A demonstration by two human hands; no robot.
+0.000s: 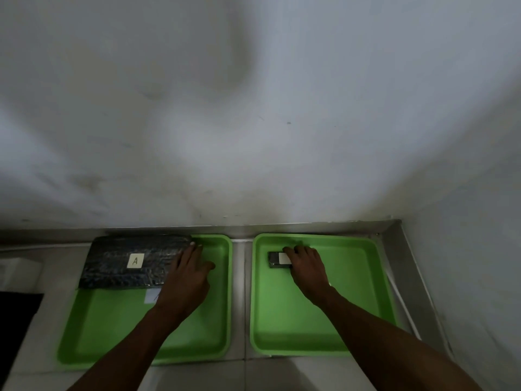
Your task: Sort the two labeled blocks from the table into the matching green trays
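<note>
Both forearms come in from the bottom of the head view, each reaching into one of two green trays that sit side by side on the pale worktop (239, 373), near the steel ledge at the wall.

Left hand (187, 273) lies flat with its fingers stretched forward against the right end of the large dark block (132, 262) — the grip is spread, pressing or steadying and not pinching. That block carries a label reading A and rests across the far part of the left tray (112, 328); its left end seems to overhang the tray's rim, so it may be sitting tilted on the wall and not down on the floor. A white tag (152, 296) on the tray floor is half hidden by the wrist; its letter cannot be read for certain.

Right hand (306, 266) covers the small dark block (277, 260) inside the right tray (352, 306), fingers curled over it. Whether they squeeze it or merely rest on top I cannot tell, and its white label is too covered to read.

My worry is chiefly the big block: if the hand lets go while it bridges the rim, it could rock or slide out over the left side. A hard push could also shift the light tray itself. For the small block, the risk is a mismatch — no tray letter is visible there.
</note>
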